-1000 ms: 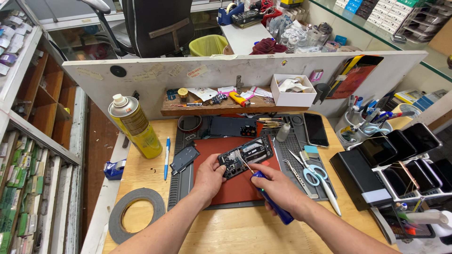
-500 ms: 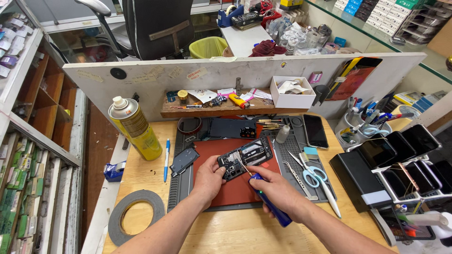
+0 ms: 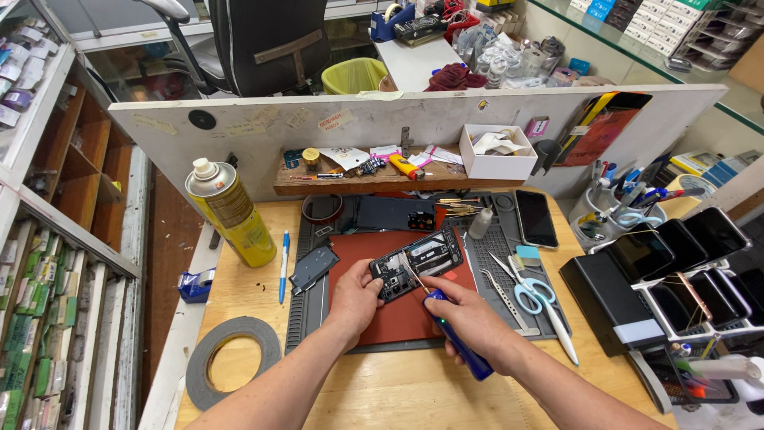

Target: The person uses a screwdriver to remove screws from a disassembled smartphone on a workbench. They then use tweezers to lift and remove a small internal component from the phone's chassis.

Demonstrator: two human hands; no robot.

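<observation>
While left hand (image 3: pixel 356 300) steadies phone (image 3: pixel 416 262) — right hand (image 3: pixel 469 321) angled, gripping screwdriver (image 3: pixel 458 344)

Two hands: left hand (image 3: pixel 356 300), right hand (image 3: pixel 469 318). One opened phone (image 3: pixel 415 263), one blue screwdriver (image 3: pixel 461 350). One red mat (image 3: pixel 398 318). One yellow spray can (image 3: pixel 231 213). One blue pen (image 3: pixel 283 265). One tape roll (image 3: pixel 231 368). One pair of scissors (image 3: pixel 521 288). Two tweezers (image 3: pixel 501 288). One white box (image 3: pixel 497 153). One intact dark phone (image 3: pixel 535 217) lying flat on the desk (image 3: pixel 382 394).

Left hand (image 3: pixel 356 301) steadying opened phone (image 3: pixel 415 263) on red mat (image 3: pixel 398 318); right hand (image 3: pixel 469 318) working blue screwdriver (image 3: pixel 458 338) (tip on phone)
</observation>
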